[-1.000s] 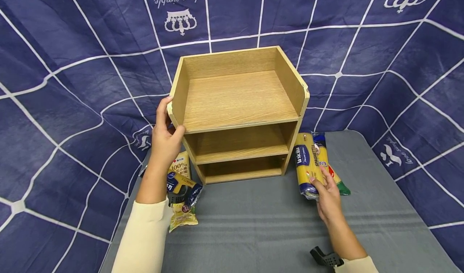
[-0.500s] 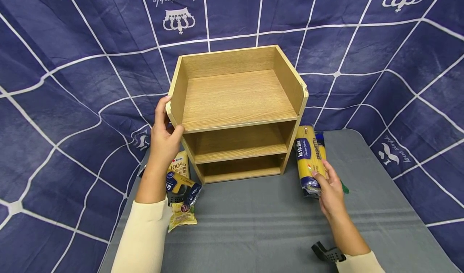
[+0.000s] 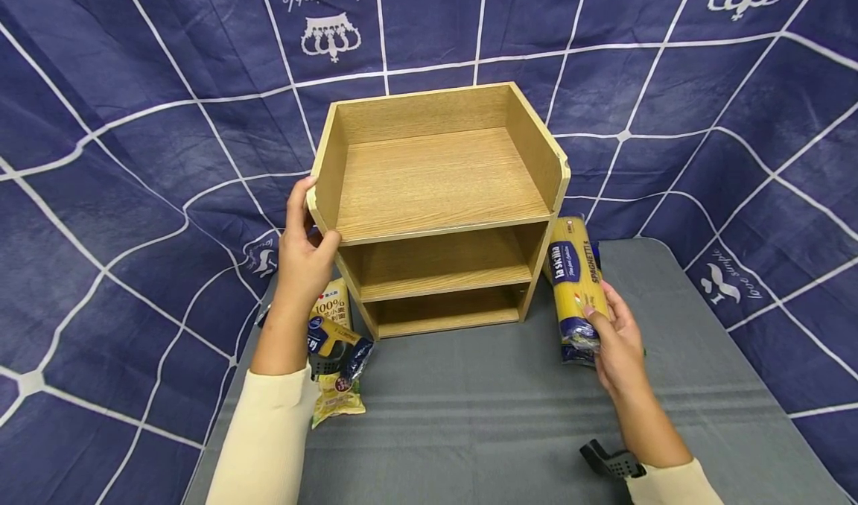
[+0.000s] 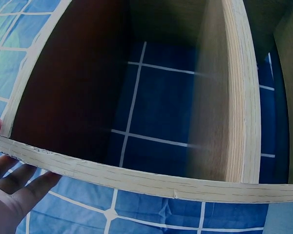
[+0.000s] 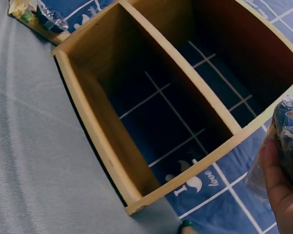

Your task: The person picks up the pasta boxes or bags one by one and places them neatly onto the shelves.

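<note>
A wooden three-tier shelf (image 3: 439, 192) stands on a grey table (image 3: 469, 423); all its tiers hold nothing. My left hand (image 3: 303, 248) grips the front left corner of its top tier, thumb on the front edge; the left wrist view shows my fingers (image 4: 17, 187) under that edge (image 4: 136, 178). My right hand (image 3: 617, 345) holds a yellow and blue spaghetti packet (image 3: 575, 289) lifted off the table, just right of the shelf. The packet's end (image 5: 288, 131) shows beside the shelf (image 5: 151, 112) in the right wrist view.
Several food packets (image 3: 335, 334) lie on the table left of the shelf, by my left forearm. A green packet edge (image 3: 640, 352) peeks out behind my right hand. A dark blue checked cloth (image 3: 134, 118) hangs all around behind the table.
My right hand has lifted the spaghetti packet off the table and tilted it more upright, closer to the shelf's right side. The left hand has stayed on the shelf corner.
</note>
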`<state>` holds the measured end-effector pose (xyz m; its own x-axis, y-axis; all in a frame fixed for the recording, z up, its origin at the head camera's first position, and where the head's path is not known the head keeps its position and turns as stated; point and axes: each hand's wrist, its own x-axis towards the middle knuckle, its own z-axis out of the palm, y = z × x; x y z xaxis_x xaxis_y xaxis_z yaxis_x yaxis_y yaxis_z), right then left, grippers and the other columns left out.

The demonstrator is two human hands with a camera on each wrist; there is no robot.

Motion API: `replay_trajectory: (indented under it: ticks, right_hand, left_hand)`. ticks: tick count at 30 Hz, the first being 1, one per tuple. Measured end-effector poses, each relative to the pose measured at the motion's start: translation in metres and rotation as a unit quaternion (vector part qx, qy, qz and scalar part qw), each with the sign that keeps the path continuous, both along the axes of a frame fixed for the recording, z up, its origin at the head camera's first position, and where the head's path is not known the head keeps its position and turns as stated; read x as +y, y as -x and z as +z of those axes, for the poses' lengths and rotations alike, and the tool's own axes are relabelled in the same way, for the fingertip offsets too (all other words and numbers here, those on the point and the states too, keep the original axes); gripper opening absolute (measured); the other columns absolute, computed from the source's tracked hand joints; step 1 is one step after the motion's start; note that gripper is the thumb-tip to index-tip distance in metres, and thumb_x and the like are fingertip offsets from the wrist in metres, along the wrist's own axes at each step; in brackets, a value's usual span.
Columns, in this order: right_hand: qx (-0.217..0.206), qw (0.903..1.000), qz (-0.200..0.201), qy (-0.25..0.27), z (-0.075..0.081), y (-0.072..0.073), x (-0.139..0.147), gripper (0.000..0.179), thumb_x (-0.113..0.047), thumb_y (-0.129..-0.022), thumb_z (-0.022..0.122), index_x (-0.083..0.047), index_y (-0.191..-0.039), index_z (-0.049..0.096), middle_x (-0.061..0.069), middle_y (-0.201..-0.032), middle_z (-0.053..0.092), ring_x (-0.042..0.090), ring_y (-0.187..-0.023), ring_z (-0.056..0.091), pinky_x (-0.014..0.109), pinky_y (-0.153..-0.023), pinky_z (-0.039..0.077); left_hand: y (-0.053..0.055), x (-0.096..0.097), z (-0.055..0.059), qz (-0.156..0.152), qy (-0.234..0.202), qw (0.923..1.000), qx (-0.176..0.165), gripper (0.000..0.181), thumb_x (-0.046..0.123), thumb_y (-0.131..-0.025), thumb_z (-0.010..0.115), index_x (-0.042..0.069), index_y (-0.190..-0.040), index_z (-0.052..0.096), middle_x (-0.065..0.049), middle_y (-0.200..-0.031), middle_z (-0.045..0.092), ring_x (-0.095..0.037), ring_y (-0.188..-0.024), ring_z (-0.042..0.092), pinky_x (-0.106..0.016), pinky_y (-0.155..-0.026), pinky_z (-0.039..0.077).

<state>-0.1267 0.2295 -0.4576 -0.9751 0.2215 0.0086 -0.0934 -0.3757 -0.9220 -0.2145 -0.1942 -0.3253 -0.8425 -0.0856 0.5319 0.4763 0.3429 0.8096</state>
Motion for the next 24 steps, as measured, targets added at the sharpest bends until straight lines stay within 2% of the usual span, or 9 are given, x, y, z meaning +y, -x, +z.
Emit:
replay_trajectory:
  ticks: [5, 13, 21, 24]
  right_hand:
    - [0.014, 0.9999, -0.003, 0.006, 0.008, 0.001, -0.002, 0.062, -0.003, -0.102, 0.051, -0.005, -0.158, 0.025, -0.001, -0.132, 0.053, 0.006, -0.099, 0.066, 0.019, -0.075, 0.057]
    - [0.026, 0.9996, -0.001, 0.012, 0.019, 0.002, -0.005, 0.063, -0.003, -0.102, 0.051, -0.006, -0.159, 0.025, 0.001, -0.134, 0.051, 0.006, -0.098, 0.066, 0.019, -0.075, 0.057]
    - [0.05, 0.9982, -0.001, 0.034, 0.03, 0.005, -0.005, 0.057, 0.0, -0.101, 0.05, -0.006, -0.154, 0.031, 0.0, -0.133, 0.054, 0.007, -0.097, 0.067, 0.02, -0.074, 0.058]
    - [0.053, 0.998, -0.004, 0.032, 0.034, 0.004, -0.004, 0.054, 0.0, -0.101, 0.049, -0.008, -0.153, 0.035, 0.0, -0.132, 0.055, 0.008, -0.095, 0.068, 0.02, -0.072, 0.058]
  left_hand:
    - [-0.001, -0.001, 0.0, 0.001, 0.002, 1.0, -0.004, 0.081, -0.007, -0.085, 0.049, 0.038, -0.151, 0.037, 0.0, -0.147, 0.054, -0.021, -0.12, 0.057, -0.032, -0.093, 0.052]
    - [-0.003, -0.003, 0.001, -0.001, -0.002, 0.9999, -0.016, 0.081, -0.006, -0.086, 0.049, 0.04, -0.151, 0.037, -0.002, -0.146, 0.053, -0.026, -0.12, 0.058, -0.032, -0.091, 0.053]
    - [-0.003, -0.003, 0.003, 0.0, 0.005, 0.9998, -0.02, 0.081, -0.005, -0.086, 0.05, 0.042, -0.151, 0.036, 0.0, -0.149, 0.051, -0.027, -0.124, 0.058, -0.048, -0.094, 0.052]
    - [-0.003, -0.002, 0.003, -0.005, 0.006, 0.9998, -0.018, 0.081, -0.006, -0.086, 0.05, 0.041, -0.151, 0.036, -0.002, -0.149, 0.052, -0.028, -0.124, 0.058, -0.046, -0.093, 0.054]
